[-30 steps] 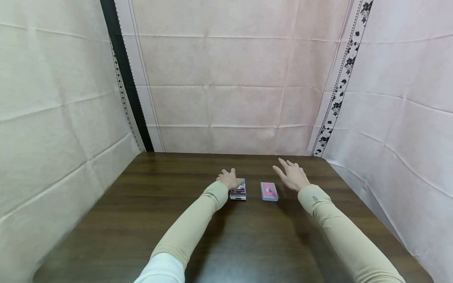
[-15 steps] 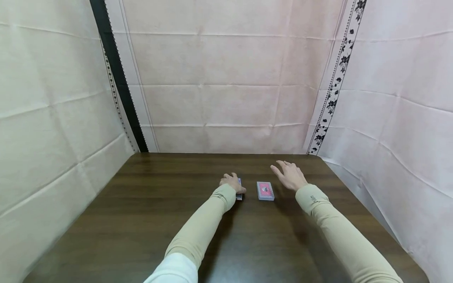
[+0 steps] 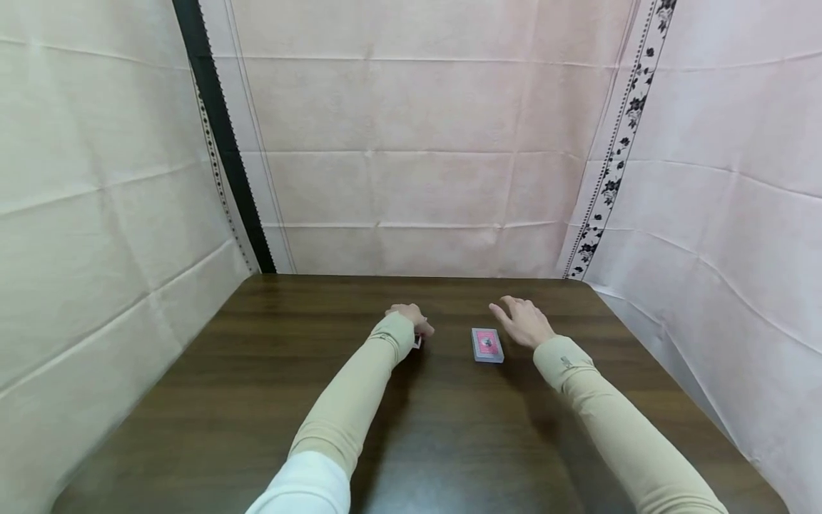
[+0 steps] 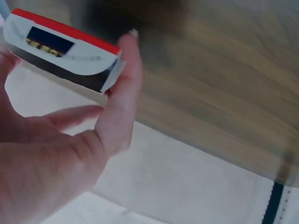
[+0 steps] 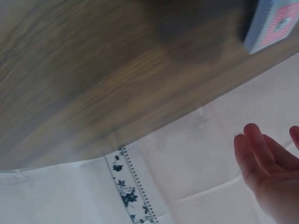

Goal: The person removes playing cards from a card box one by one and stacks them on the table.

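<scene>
My left hand (image 3: pixel 409 318) grips a playing-card box (image 4: pixel 65 46) by its sides, between thumb and fingers. In the left wrist view the box shows a white end flap with a small dark picture, a red edge and a dark slit under the flap. Most of the box is hidden behind the hand in the head view. To its right, a deck of playing cards (image 3: pixel 487 345) with a pink, white-bordered back lies squared on the table. My right hand (image 3: pixel 525 323) hovers just right of the deck, fingers extended and holding nothing.
The dark wooden table (image 3: pixel 257 400) extends around both hands, its far edge close behind them. Creased pale cloth (image 3: pixel 411 178) hangs behind the table and along both sides, with a floral border (image 5: pixel 124 189) at the right corner.
The left hand has closed round the card box and shifted it left and slightly away, off its earlier spot. The right hand has barely moved, and the deck stays put.
</scene>
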Demonstrator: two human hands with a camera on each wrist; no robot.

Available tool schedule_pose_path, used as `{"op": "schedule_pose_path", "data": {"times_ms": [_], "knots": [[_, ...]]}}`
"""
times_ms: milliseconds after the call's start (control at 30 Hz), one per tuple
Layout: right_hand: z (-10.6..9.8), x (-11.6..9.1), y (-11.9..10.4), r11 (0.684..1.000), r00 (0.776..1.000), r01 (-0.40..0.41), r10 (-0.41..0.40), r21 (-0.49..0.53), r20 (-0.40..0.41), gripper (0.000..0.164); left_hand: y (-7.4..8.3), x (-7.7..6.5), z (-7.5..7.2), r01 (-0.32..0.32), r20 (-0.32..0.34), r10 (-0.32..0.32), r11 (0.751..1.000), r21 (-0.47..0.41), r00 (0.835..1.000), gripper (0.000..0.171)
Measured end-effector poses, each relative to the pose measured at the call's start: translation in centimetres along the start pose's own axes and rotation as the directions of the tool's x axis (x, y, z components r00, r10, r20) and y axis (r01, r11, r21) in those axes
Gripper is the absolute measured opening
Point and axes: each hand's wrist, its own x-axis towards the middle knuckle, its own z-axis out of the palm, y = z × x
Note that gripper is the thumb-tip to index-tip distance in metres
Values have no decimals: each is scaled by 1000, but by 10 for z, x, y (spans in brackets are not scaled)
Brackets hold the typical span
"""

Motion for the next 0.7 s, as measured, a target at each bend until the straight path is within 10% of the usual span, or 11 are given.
{"op": "schedule_pose_path", "data": {"times_ms": [367, 467, 567, 700], "knots": [[9, 9, -27, 999, 998, 16, -19, 45, 60, 57, -43, 7, -13, -10, 77, 9, 1000, 6, 997, 21], [11, 12, -35, 999, 997, 13, -17, 53, 72, 59, -56, 14, -12, 21, 93, -9, 993, -120, 996, 28], [12, 14, -44, 998, 996, 13, -18, 60, 83, 59, -68, 18, -11, 69, 105, -38, 949, -307, 994, 43], [13, 17, -59, 998, 994, 35, -40, 55, 100, 58, -81, 22, -7, 83, 57, -61, 808, -583, 996, 59]]}}
